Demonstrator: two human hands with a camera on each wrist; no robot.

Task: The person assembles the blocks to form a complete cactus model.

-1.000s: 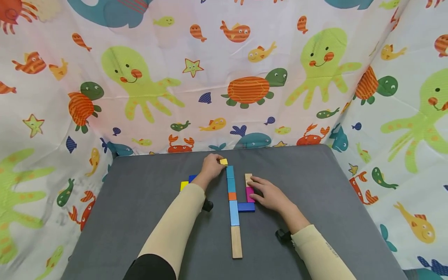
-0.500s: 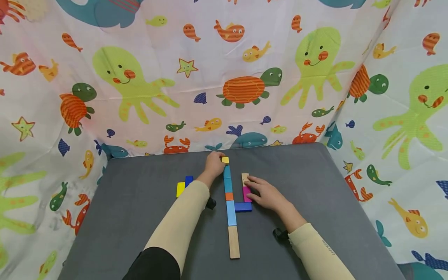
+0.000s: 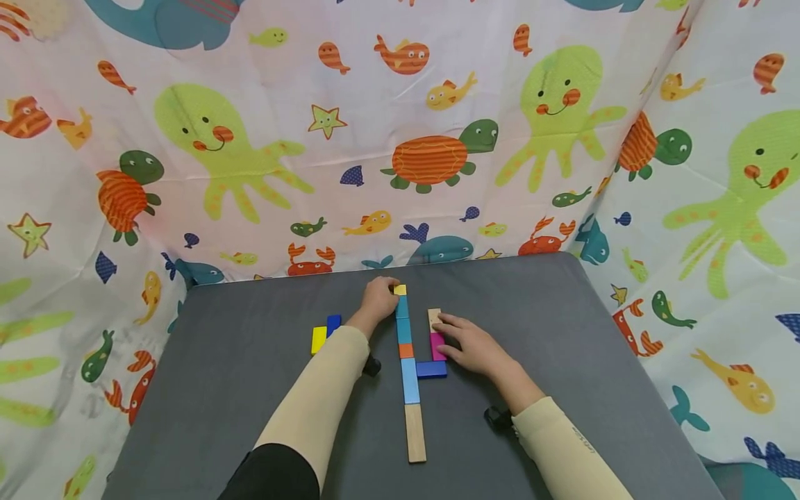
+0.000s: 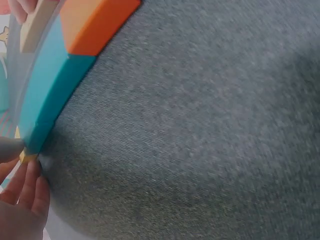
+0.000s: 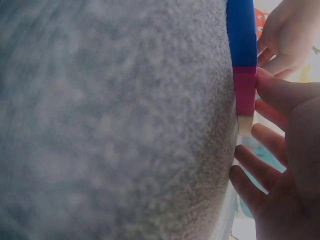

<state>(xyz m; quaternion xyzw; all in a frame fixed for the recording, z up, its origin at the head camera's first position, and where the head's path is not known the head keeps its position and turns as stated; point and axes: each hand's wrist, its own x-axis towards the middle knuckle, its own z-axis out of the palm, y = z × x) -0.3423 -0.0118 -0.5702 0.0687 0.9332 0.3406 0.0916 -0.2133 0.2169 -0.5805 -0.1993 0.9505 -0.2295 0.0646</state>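
Note:
My left hand [image 3: 378,300] pinches a small yellow block [image 3: 401,289] at the far end of a straight line of blocks. That yellow block touches the end teal block [image 3: 402,305]; in the left wrist view thumb and fingertips sit on either side of it. Down the line come another teal block [image 3: 403,330], an orange block [image 3: 405,351], a light blue block [image 3: 410,380] and a long plain wooden block [image 3: 415,433]. Beside the side branch, my right hand [image 3: 473,344] rests its thumb at a magenta block [image 5: 244,90] and spreads loose fingers near a small wooden block [image 3: 434,319].
A dark blue block [image 3: 431,369] joins the light blue block to the magenta one. Left of the line lie a yellow block [image 3: 319,339] and a blue block [image 3: 333,323], partly behind my left sleeve. The grey table [image 3: 250,389] ends at a patterned curtain [image 3: 350,160].
My left hand has brought the small yellow block from slightly beyond the line down against the end teal block. The right hand has stayed beside the magenta block. The whole view has shifted slightly.

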